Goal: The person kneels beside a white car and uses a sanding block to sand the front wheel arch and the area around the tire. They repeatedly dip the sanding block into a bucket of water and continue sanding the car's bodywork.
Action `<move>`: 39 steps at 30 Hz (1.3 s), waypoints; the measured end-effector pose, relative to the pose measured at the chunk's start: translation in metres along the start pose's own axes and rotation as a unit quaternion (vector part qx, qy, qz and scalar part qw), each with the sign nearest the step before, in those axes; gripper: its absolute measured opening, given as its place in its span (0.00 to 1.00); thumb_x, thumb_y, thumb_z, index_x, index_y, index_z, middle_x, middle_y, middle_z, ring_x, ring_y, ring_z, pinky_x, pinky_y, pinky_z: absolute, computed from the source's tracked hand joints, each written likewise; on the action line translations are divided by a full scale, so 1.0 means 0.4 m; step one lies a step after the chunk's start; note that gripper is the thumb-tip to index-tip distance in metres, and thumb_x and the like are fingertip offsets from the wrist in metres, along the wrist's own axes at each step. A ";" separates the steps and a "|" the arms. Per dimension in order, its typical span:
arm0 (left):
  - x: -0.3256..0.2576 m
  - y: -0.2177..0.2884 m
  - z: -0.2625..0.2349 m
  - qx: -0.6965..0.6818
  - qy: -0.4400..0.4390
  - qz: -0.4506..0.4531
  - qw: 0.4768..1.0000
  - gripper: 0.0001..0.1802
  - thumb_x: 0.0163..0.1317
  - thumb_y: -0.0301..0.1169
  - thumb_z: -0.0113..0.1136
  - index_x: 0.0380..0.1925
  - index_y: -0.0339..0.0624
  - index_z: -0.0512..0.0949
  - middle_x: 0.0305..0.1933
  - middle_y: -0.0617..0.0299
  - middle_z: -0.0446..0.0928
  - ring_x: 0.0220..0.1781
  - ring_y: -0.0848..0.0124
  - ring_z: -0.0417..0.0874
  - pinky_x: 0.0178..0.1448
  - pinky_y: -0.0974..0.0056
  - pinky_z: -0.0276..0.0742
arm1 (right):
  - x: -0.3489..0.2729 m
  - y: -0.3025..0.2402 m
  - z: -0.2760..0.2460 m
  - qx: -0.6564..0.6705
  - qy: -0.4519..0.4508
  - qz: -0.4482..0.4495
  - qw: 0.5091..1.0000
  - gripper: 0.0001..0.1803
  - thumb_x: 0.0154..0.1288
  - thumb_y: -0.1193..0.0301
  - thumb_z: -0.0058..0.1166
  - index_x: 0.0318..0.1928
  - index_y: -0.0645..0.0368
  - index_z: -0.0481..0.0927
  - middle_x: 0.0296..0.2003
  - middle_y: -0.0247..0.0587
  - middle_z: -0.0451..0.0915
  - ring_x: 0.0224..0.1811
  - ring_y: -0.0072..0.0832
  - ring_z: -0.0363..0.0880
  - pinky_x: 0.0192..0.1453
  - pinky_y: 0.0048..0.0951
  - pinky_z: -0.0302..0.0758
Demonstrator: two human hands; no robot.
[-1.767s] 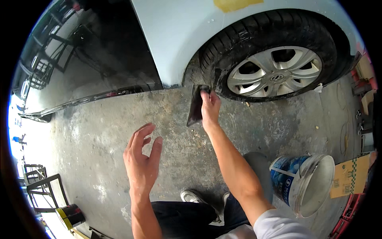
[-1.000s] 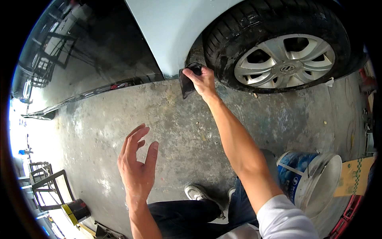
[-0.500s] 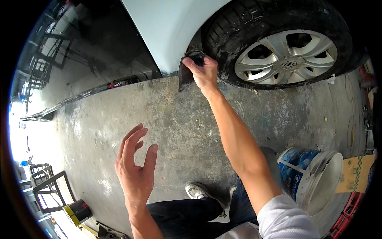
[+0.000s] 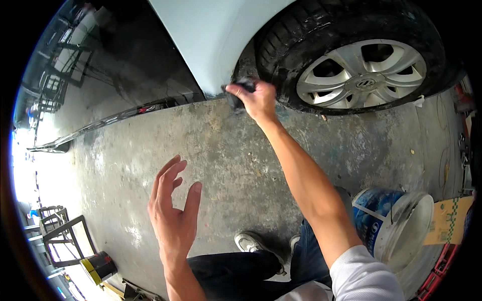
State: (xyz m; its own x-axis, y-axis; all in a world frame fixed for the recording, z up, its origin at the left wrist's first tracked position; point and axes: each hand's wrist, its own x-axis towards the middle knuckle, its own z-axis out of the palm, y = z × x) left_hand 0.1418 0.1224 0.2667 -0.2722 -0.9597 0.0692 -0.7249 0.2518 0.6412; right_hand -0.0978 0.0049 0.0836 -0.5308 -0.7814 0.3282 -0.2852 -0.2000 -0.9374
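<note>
My right hand (image 4: 259,102) reaches forward to the lower rear corner of a pale grey-blue car fender (image 4: 211,45), just beside the wheel arch. Its fingers and thumb grip a black sheet of sandpaper (image 4: 234,103), blurred by motion and partly hidden by the hand. Whether the sheet touches the fender's edge, I cannot tell. My left hand (image 4: 173,210) hovers over the floor nearer to me, fingers loosely curled and thumb apart, with nothing in it. Right of the gripping hand stands the car's wheel (image 4: 361,75), with a silver rim and black tyre.
A dark glossy door panel (image 4: 135,55) adjoins the fender on the left. A white and blue bucket (image 4: 376,220) lies beside my right leg, near a cardboard box (image 4: 449,218). At lower left are a black metal frame (image 4: 85,236) and a dark can (image 4: 103,266).
My right hand has shifted slightly nearer to me, and the sandpaper's hanging flap has moved and blurred. The left hand has barely moved.
</note>
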 end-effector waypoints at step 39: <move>-0.012 -0.006 -0.009 0.004 0.019 0.026 0.999 0.22 0.65 0.24 0.65 0.60 0.45 0.81 0.66 0.56 0.80 0.66 0.60 0.81 0.63 0.56 0.82 | 0.033 -0.071 0.000 0.261 -0.012 0.066 0.963 0.25 0.59 0.45 0.74 0.32 0.55 0.85 0.30 0.20 0.81 0.32 0.14 0.73 0.39 0.23 0.71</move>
State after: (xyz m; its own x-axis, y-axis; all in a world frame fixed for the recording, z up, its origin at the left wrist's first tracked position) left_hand 0.1473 0.1259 0.2675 -0.2847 -0.9496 0.1311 -0.7160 0.3016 0.6296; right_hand -0.0966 0.0003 0.1147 -0.5138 -0.8330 0.2052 0.2271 -0.3627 -0.9038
